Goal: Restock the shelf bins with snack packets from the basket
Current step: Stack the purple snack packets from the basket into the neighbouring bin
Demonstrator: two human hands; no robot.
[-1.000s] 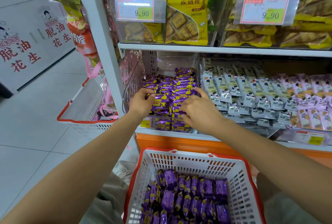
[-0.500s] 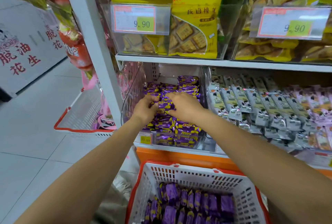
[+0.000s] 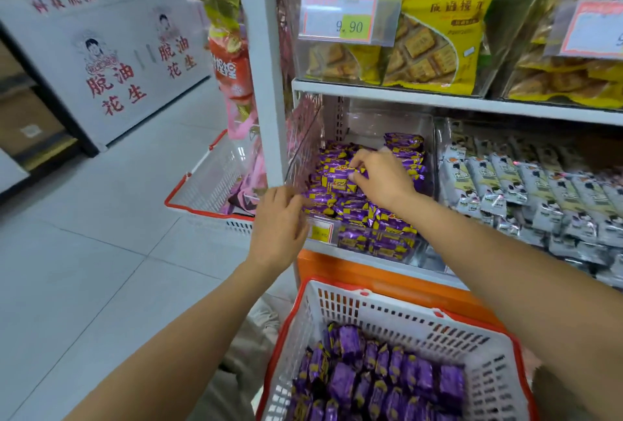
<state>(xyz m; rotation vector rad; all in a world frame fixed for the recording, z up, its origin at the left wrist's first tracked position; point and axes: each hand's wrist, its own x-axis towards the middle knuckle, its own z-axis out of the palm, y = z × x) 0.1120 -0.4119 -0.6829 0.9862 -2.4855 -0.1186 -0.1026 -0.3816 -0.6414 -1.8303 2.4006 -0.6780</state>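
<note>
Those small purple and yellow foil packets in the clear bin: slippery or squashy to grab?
Probably light: the right hand holds a purple and yellow foil packet by a pinch alone. Glossy wrappers look slick, so the heap in the clear plastic bin may slide. Blocky shapes suggest fairly firm.

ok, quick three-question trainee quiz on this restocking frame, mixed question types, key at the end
1. True or false: the right hand pinches a purple packet on the pile in the clear bin.
2. The basket holds: A) purple packets, B) grey packets, C) yellow bags.
3. Fill in: the price tag above the clear bin reads ____.

Key: 1 true; 2 A; 3 9.90
</note>
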